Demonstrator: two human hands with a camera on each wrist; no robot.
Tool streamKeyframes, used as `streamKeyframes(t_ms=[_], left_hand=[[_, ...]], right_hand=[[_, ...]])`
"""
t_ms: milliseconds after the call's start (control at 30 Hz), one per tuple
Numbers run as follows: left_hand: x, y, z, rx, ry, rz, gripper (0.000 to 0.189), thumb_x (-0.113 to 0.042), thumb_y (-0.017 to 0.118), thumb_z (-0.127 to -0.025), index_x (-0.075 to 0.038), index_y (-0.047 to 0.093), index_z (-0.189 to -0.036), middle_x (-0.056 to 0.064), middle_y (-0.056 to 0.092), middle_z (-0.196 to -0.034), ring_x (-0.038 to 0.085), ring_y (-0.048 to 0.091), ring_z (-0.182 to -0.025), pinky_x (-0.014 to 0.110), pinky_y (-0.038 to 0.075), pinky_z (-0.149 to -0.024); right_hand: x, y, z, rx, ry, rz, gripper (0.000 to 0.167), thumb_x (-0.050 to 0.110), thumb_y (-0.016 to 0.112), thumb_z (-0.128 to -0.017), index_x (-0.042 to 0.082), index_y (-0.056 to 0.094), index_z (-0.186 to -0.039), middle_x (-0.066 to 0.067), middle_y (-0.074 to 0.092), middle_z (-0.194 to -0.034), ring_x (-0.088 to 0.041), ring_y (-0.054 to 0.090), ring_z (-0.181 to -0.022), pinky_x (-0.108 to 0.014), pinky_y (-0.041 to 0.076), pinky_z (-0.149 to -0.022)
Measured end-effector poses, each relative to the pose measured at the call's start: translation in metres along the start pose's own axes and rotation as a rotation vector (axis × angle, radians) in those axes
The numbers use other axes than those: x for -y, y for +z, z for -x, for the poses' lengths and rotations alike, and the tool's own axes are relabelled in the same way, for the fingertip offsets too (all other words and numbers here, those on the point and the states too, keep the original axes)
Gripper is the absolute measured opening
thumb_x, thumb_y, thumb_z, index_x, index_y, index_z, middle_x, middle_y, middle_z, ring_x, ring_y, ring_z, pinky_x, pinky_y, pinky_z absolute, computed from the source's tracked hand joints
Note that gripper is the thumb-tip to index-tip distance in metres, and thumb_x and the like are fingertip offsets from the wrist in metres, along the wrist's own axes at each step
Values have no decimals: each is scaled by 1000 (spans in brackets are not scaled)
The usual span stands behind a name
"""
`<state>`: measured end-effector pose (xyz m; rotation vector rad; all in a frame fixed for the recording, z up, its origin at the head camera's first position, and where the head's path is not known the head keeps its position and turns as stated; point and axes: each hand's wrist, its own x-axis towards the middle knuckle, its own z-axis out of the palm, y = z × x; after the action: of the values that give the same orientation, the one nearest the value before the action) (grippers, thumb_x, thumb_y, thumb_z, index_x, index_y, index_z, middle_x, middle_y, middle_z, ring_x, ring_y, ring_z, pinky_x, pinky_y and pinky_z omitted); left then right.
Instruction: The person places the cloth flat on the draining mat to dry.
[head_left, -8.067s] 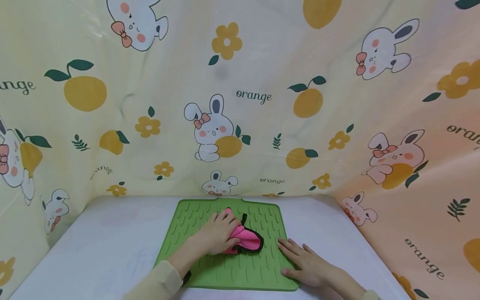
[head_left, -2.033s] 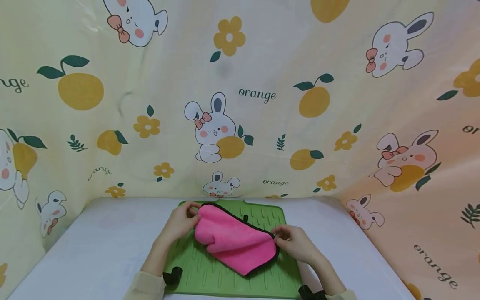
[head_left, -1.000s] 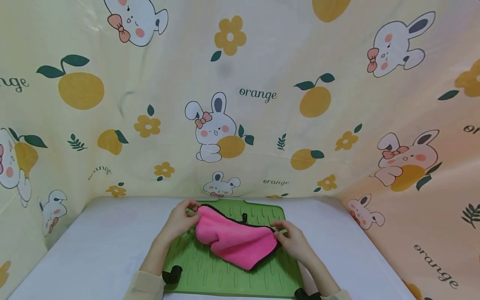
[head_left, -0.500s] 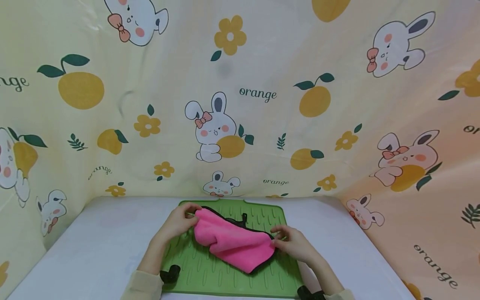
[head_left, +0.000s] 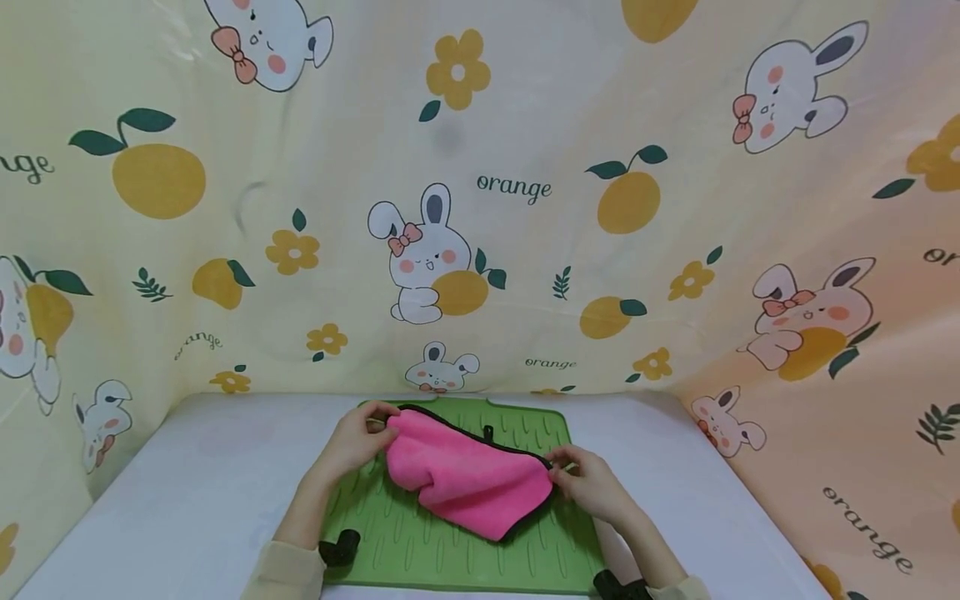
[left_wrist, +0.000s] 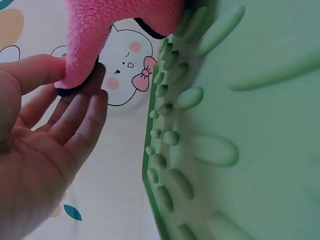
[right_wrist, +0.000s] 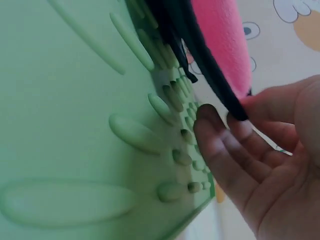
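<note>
A pink fleecy cloth (head_left: 472,479) with black edging hangs slanted between my two hands, low over a green ridged mat (head_left: 465,575). Its left corner is pinched between the thumb and fingers of my left hand (head_left: 356,442). At the right corner, my right hand (head_left: 592,483) pinches the edge, lower than the left. In the left wrist view, thumb and forefinger grip the fuzzy pink corner (left_wrist: 80,60). The right wrist view has the black edging (right_wrist: 210,65) held at its tip. A small black tab (head_left: 488,433) pokes up behind the cloth's far edge.
The mat lies on a white table (head_left: 187,500). Behind and at both sides hangs a cream curtain (head_left: 517,250) printed with rabbits and oranges. Black wrist devices (head_left: 341,547) sit at the inner side of each forearm.
Eight seconds ago the left hand clutched the bunched cloth on the mat and the right rested flat; now both stretch it out. Lately the right corner has risen slightly, covering the black strap behind.
</note>
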<state>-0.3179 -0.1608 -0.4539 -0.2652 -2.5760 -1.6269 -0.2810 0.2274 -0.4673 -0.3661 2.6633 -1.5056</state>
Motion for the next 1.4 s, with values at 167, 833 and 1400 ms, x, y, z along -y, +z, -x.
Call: streamKeyframes(t_ms=[167, 833, 1400], left_hand=[[0, -2, 3, -34, 8, -20, 25, -5, 72, -96, -3, 68, -120, 15, 67, -117, 25, 65, -96, 31, 54, -70], [-11, -15, -10, -45, 146, -150, 27, -12, 76, -95, -8, 72, -121, 11, 71, -115, 19, 60, -85, 29, 51, -64], [-13, -30, -18, 92, 225, -238, 37, -3, 69, -98, 4, 64, -133, 22, 60, -131, 23, 63, -92, 29, 54, -69]], right_hand=[[0, 3, -2, -98, 0, -39, 21, -2, 62, -100, -2, 67, -120, -12, 64, -104, -18, 67, -80, -30, 58, -65], [17, -19, -25, -237, -9, -121, 21, 2, 64, -102, -6, 68, -121, -20, 67, -114, -16, 70, -95, -27, 57, -75], [8, -25, -79, -188, 37, -124, 36, -4, 55, -93, -4, 69, -126, -20, 68, -120, -19, 62, -97, -34, 54, -84]])
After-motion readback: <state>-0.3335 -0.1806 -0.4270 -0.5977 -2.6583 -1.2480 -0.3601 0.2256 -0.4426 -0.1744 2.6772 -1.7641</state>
